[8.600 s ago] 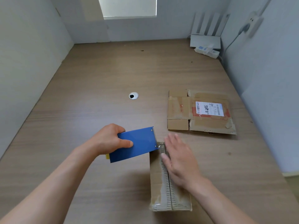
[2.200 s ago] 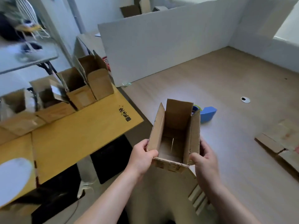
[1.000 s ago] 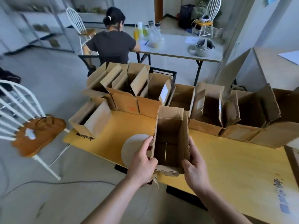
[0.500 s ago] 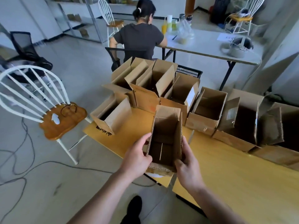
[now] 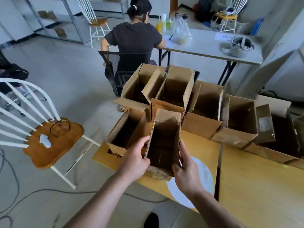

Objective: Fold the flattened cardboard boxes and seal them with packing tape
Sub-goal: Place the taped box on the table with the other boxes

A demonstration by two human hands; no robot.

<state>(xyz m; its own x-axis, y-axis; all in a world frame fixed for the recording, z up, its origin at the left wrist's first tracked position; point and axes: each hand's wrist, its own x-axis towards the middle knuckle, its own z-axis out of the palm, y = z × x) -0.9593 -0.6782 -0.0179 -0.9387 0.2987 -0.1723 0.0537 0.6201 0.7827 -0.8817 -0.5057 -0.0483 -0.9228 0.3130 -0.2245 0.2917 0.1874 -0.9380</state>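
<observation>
Head view: the folded cardboard box [image 5: 164, 145] is upright between my hands, left hand [image 5: 134, 159] gripping its left wall and right hand [image 5: 186, 175] clasping its right. In the last half second I have lowered it over the near-left corner of the yellow table [image 5: 255, 186], just beside the open boxes [image 5: 204, 111] gathered there. I judge this one finished and ready to set down.
</observation>
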